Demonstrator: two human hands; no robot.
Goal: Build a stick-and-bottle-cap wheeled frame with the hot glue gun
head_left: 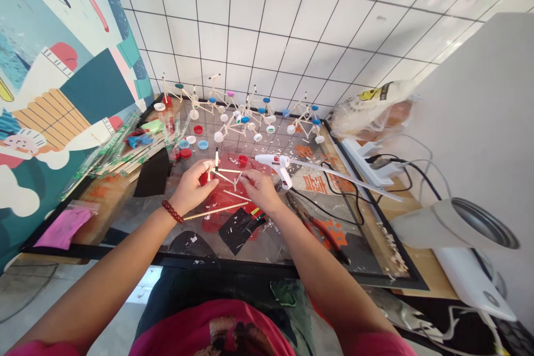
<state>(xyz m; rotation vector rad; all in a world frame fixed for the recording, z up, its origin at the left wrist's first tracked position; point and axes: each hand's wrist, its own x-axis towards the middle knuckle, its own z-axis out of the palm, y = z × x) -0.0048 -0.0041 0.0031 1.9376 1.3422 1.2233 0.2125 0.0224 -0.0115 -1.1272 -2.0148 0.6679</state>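
Between my two hands is a small stick frame (229,171), made of thin pale wooden sticks with one black-tipped upright. My left hand (194,186) pinches its left end, close to a red bottle cap partly hidden by the fingers. At the frame's right end, the fingertips of my right hand (258,189) are closed on a stick. Below the frame, a longer wooden stick (217,211) lies on the table. A white hot glue gun (277,167) rests just beyond my right hand, with a long glue stick in its back.
Several stick models with bottle-cap wheels (246,119) stand along the tiled wall. Bagged sticks (108,150) and a pink packet (64,227) lie left. Pliers (327,231), a power strip (371,164) and a lamp (454,222) are right. Black card (236,231) lies in front.
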